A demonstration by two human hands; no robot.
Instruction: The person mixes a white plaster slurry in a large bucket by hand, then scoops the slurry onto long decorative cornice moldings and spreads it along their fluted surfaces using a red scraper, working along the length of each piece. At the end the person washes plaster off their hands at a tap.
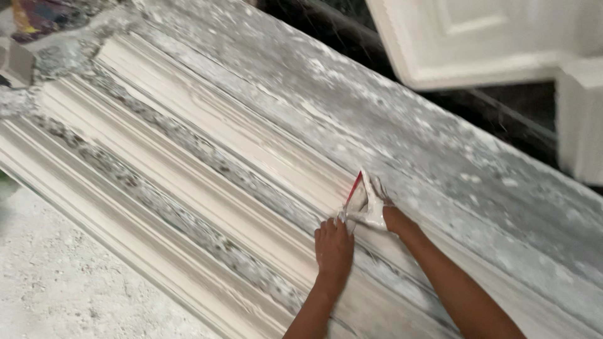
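Two hands work on one long white moulding (207, 163), a ribbed plaster length that runs from 10 o'clock down to 5 o'clock across a dusty, plaster-spattered bench (440, 150). The right hand (372, 210), coated in wet white plaster, is closed around one small scraper (355, 191) with a red edge, its blade pressed to the moulding just right of centre. The left hand (333, 249) lies flat at 7 o'clock of the right, palm down on the moulding, fingers together, gripping nothing, fingertips just beside the scraper. One white panelled piece (477, 37) stands at 1 o'clock and one white block (581, 119) at 3 o'clock. No container shows.
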